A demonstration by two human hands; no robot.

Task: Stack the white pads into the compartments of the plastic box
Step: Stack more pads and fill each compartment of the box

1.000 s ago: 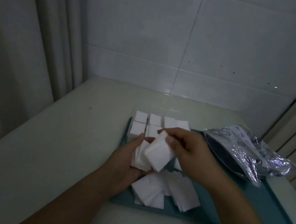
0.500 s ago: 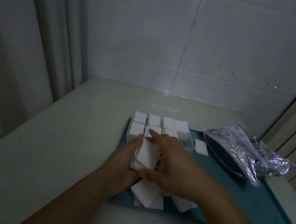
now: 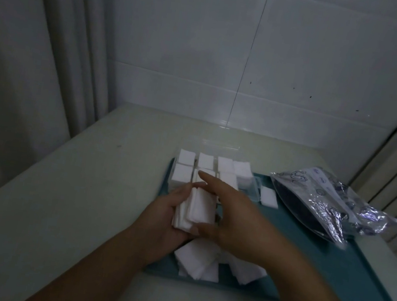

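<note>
while pads fill compartments, box sits trayed.

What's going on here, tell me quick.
A person is sorting white pads into a clear plastic box on a teal tray. The left hand holds a stack of pads; the right hand squares it up with straight fingers. Several compartments already hold pads. Loose pads lie on the tray's near side, one pad lies right of the box, and a foil bag sits further right.
</note>
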